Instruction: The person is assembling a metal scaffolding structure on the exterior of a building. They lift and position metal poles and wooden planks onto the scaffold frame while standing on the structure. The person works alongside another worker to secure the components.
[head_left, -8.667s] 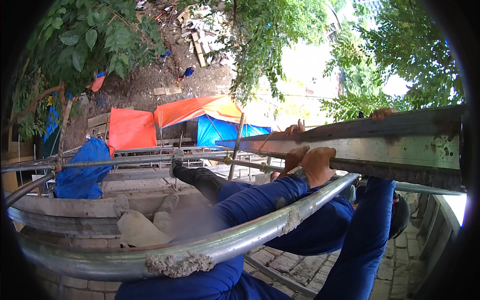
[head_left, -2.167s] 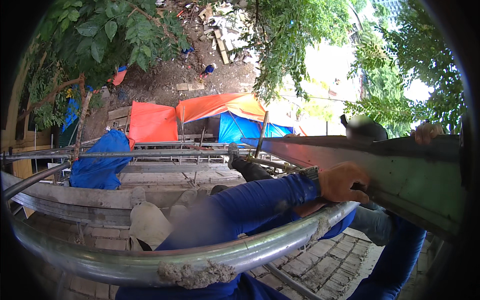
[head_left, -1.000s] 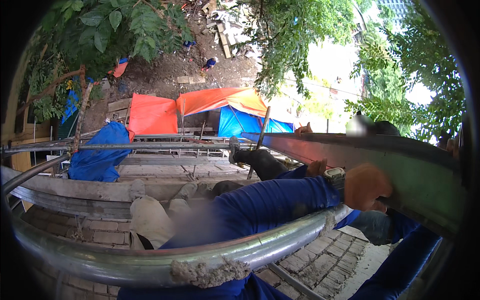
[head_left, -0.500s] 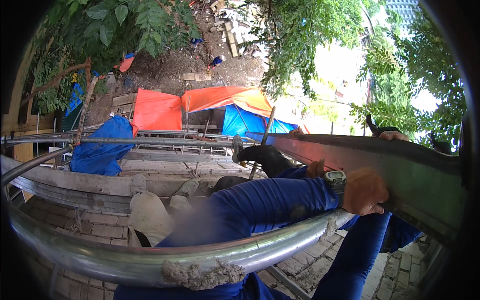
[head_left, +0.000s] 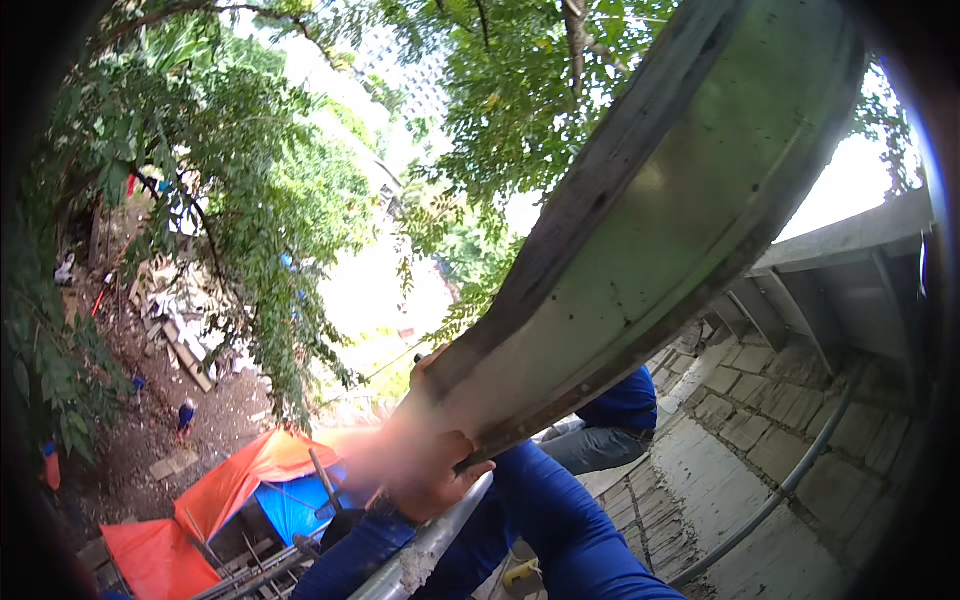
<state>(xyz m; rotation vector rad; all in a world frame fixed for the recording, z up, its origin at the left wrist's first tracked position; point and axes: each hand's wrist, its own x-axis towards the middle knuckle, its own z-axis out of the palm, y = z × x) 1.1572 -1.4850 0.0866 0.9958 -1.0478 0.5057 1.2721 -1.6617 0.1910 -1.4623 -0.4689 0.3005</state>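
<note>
A long grey-green metal panel [head_left: 660,240] with a dark upper edge slants from the upper right down to the centre. My left hand [head_left: 430,485], beyond a blue sleeve, is closed round its near lower end. My right arm [head_left: 560,520], also in blue, reaches up to the panel's underside. Its hand is hidden there, so the fingers cannot be read. Another hand [head_left: 430,362] rests over the panel's upper edge; whose it is I cannot tell. A blurred patch covers the area left of my left hand.
A round metal rail [head_left: 425,545] caked with mortar runs below my hands. A person in blue [head_left: 620,412] is beyond the panel. Ribbed metal panels [head_left: 800,300] and a grey pipe [head_left: 790,490] lie right, over paving. Orange sheeting [head_left: 160,560] and branches [head_left: 260,260] are left.
The view has swung right and the panel now slopes steeply up to the upper right. The orange sheeting has shifted to the lower left of the picture. My left hand still grips the panel.
</note>
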